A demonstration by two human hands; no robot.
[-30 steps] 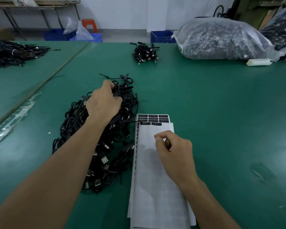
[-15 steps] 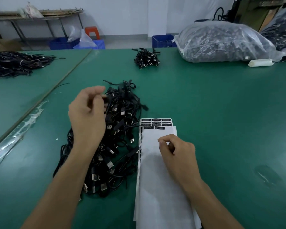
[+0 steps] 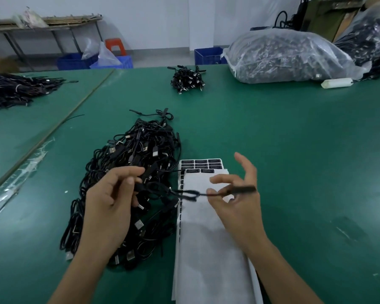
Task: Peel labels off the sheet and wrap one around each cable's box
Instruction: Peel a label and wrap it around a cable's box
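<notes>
left hand (image 3: 110, 200) pulled one cable (image 3: 188, 193) from pile (image 3: 140, 150) beside label sheet (image 3: 206, 249), grips it; right hand (image 3: 237, 207) quit sheet, now pinches box (image 3: 244, 189) over it, wrap next imo

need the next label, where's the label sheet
Head view: the label sheet lies centre-bottom on the table, just right of the cable pile, beneath the right hand.
</notes>
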